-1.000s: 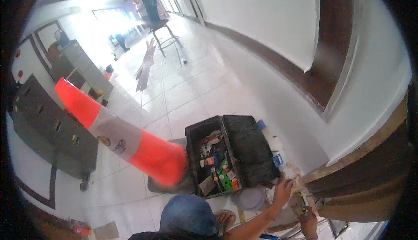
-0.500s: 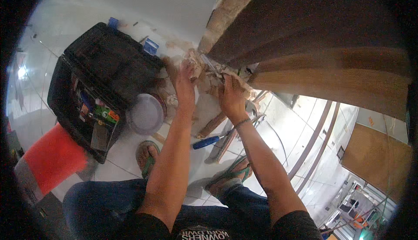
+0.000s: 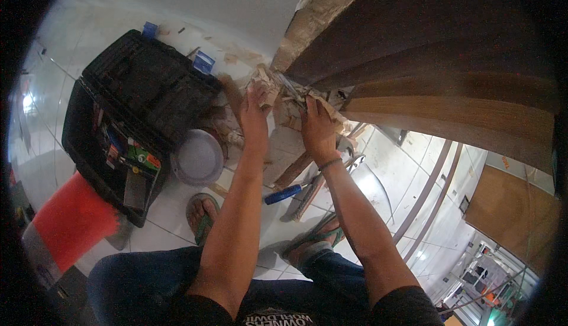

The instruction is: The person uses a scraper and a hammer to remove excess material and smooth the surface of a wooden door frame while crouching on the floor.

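My left hand [image 3: 254,116] reaches forward at the foot of a doorway, its fingers closed round a pale, crumpled chunk of broken wood [image 3: 265,84]. A short way to its right, my right hand [image 3: 318,129] has its fingers curled over the edge of a splintered, light-coloured wood piece [image 3: 332,113]. Both fingertips are partly lost among the debris. Under and between the hands, wood scraps and dust lie on the white tiles. Close below my right hand are a hammer [image 3: 296,205], partly hidden by my wrist, and a blue-handled tool [image 3: 283,194].
On the left stands an open black toolbox [image 3: 148,89] with tools inside. Beside it are a round grey-white lid or bowl [image 3: 200,157] and a blue packet [image 3: 203,62]. A dark wooden door [image 3: 449,98] fills the upper right, by a wall with a broken edge [image 3: 313,21]. My sandalled feet flank the tools.
Both hands stay nearly in place on the broken wood. The view has shifted slightly; nothing is visibly let go or picked up.
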`<state>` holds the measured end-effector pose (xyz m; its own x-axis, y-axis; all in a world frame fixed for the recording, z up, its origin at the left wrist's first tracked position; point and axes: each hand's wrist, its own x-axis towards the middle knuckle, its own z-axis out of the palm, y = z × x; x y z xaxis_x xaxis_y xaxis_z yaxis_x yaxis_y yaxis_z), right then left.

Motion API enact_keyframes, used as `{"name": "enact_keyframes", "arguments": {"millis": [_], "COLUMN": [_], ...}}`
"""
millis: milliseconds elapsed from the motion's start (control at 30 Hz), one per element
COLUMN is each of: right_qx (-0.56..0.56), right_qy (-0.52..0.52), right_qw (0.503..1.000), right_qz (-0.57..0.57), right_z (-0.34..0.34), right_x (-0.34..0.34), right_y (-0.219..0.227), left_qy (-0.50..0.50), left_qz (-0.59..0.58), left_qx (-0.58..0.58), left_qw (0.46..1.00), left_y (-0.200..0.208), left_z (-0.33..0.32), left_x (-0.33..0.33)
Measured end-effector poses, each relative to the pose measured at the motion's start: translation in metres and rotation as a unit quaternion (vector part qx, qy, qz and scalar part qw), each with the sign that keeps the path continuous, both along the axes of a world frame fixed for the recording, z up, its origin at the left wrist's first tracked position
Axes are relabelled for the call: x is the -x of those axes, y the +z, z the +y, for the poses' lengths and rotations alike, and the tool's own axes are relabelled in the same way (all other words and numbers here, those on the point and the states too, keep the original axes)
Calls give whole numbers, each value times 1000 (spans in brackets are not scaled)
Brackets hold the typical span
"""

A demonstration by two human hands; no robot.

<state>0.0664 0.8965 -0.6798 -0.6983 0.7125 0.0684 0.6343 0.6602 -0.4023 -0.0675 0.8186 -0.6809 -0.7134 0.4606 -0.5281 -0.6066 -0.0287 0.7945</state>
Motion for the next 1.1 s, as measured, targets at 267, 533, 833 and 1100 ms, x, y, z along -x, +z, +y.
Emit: {"name": "enact_keyframes", "arguments": {"millis": [267,533,833,1100], "right_qx": [24,14,35,63], "right_qy": [23,73,82,-38], "right_qw": [998,997,994,997], "right_qz": [-52,-11,-63,-24], "right_z": [24,33,41,27], "right_x": [5,31,-15,-30], "right_y": [-1,4,38,17], "left_qy": [-62,-16,-78,-1], "left_qz": [192,-7,125,83], "left_qx": [46,43,47,-8], "left_qw": [978,999,988,996], "left_y": [-21,-22,-12,-43], "left_z": [-9,-2,20,41], "left_x": [6,13,9,33]}}
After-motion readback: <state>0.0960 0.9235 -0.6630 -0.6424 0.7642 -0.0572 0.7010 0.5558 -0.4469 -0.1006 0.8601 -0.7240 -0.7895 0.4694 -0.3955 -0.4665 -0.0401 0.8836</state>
